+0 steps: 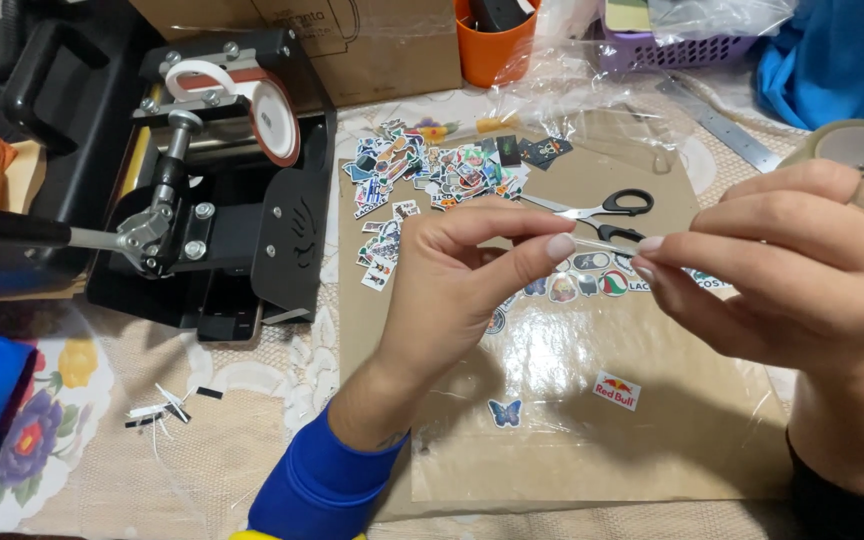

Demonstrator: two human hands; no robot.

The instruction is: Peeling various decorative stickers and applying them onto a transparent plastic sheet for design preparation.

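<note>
The left hand [457,285] and the right hand [772,270] are raised above the worktop [222,470], fingertips facing each other. Each pinches thumb against forefinger on an end of a thin clear strip [602,243] stretched between them; what the strip is cannot be told. A ring sits on one finger of the right hand. Just below the hands lies a brown paper sheet [592,440] under glossy clear film, bearing a butterfly sticker [504,412], a red-and-white sticker [616,390] and a row of round stickers [582,285]. Black-handled scissors [602,208] lie just beyond the fingertips, beside a heap of cut stickers [432,170]. To the left stands a black mug press [222,170]; behind it an orange cup [492,50].
</note>
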